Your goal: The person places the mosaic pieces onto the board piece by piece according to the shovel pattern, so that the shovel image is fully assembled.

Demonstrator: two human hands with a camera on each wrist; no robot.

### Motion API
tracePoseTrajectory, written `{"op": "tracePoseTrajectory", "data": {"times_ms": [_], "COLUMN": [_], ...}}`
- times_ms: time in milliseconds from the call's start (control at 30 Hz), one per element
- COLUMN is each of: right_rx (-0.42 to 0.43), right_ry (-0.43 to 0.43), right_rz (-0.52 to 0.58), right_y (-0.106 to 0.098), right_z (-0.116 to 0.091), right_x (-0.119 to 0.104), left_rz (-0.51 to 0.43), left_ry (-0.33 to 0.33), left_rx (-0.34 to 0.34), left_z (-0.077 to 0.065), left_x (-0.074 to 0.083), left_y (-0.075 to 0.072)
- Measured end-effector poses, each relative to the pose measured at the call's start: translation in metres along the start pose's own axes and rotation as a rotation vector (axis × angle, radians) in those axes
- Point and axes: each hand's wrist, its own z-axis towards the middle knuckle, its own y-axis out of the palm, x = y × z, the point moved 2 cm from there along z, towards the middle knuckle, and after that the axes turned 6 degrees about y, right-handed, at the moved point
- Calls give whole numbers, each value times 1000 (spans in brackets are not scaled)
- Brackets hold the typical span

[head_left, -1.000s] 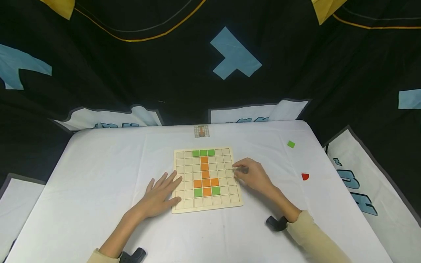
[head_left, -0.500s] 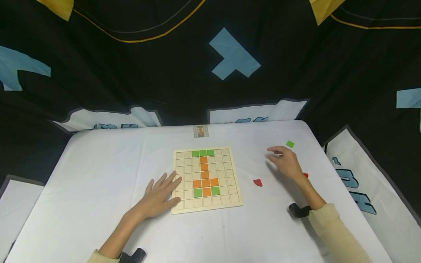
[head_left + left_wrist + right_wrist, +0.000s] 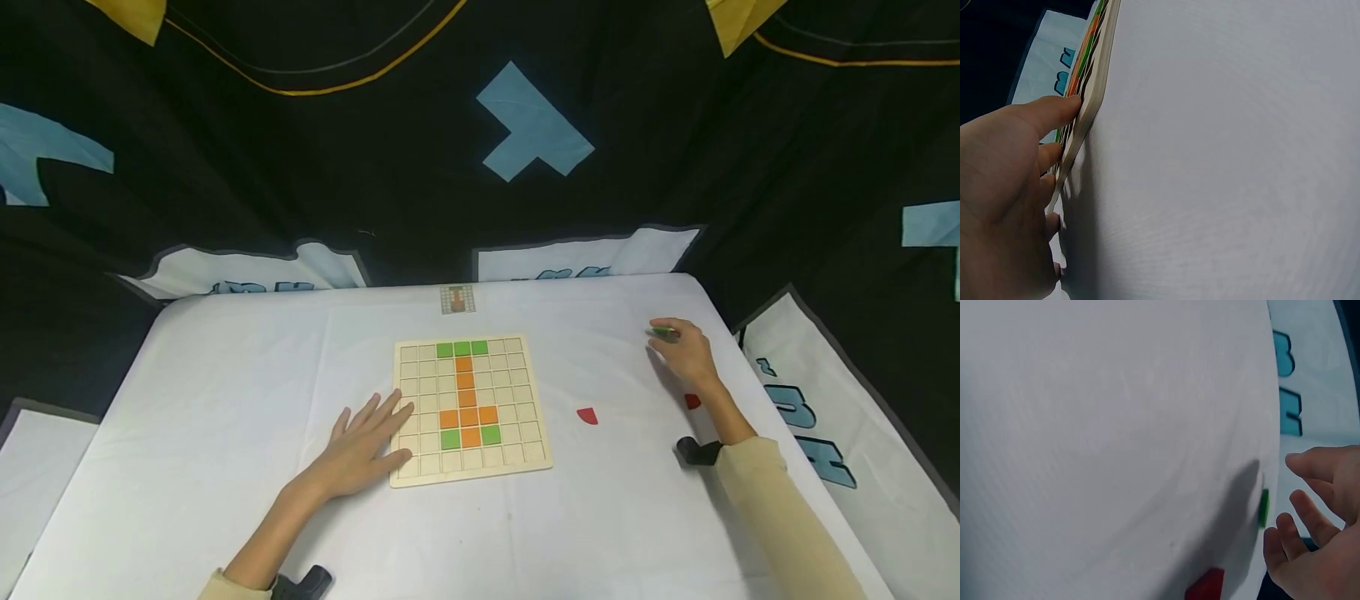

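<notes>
My left hand (image 3: 358, 457) rests with spread fingers on the left edge of a pale wooden grid board (image 3: 525, 400). Orange tiles (image 3: 468, 398) and green tiles (image 3: 462, 348) lie in its squares, forming a figure. In the left wrist view, the thumb (image 3: 1057, 115) lies on the board's rim. At the right of the table, my right hand (image 3: 686, 350) is over a loose green tile (image 3: 663, 332). The right wrist view shows its fingers parted, with the green tile (image 3: 1264, 508) on the cloth beyond them.
A red rounded piece (image 3: 588, 416) lies on the white cloth right of the board. Another red piece (image 3: 692, 402) is under the right wrist. A small printed grid card (image 3: 457, 299) lies behind the board. A black patterned curtain (image 3: 375, 167) hangs behind the table.
My right hand has moved from the board's right edge to the green tile at far right. A red piece now shows on the cloth near its former place. My left hand has stayed put.
</notes>
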Motion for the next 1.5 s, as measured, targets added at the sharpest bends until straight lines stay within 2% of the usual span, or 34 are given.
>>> {"op": "tracePoseTrajectory", "data": {"times_ms": [533, 867, 1033, 1500], "right_rx": [30, 66, 63, 19], "right_ry": [111, 135, 98, -183], "right_rz": [-61, -82, -65, -5], "right_y": [-1, -1, 1, 15], "right_z": [23, 23, 14, -19], "right_x": [16, 17, 7, -47], "left_rz": [7, 0, 1, 2], "left_ry": [0, -3, -5, 2], "left_rx": [1, -7, -8, -7], "left_z": [-1, 0, 0, 0], "left_x": [1, 0, -1, -2], "left_y": [0, 0, 1, 1]}}
